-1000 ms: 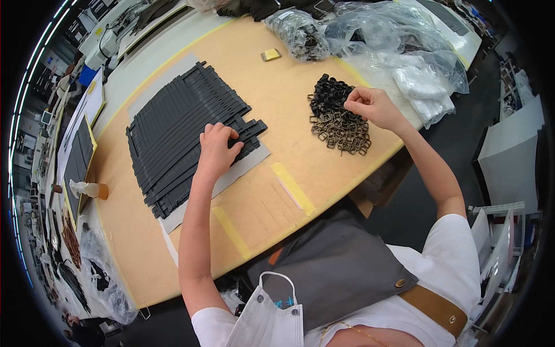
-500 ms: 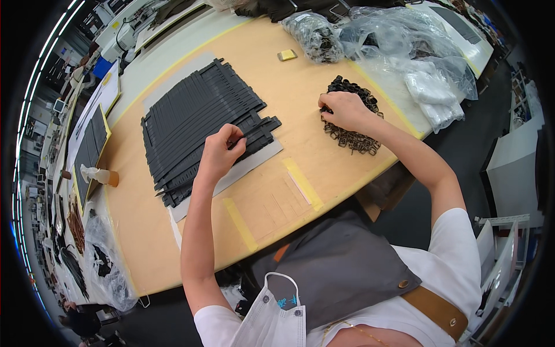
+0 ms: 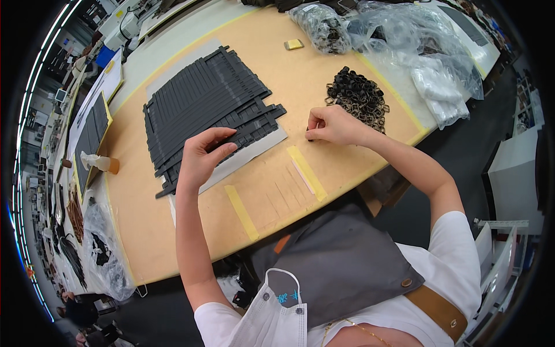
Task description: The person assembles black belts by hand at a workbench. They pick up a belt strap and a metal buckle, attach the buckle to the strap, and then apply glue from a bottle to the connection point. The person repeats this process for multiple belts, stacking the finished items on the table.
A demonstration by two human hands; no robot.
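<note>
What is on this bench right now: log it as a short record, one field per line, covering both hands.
surface: wooden table with yellow tape strips
left hand: rests on the stack of dark flat strips, fingers curled over its near edge
right hand: fingers pinched together on the table, beside the pile of dark metal buckles; anything pinched is too small to tell
behind: clear plastic bags

**Workshop surroundings**

Tan wooden worktable [image 3: 173,231] had yellow tape strips. White benches [image 3: 173,29] ran behind it, cluttered. Dark floor [image 3: 462,144] lay right. White shelving unit [image 3: 497,243] stood at the right edge. Lighting was bright and even.
</note>
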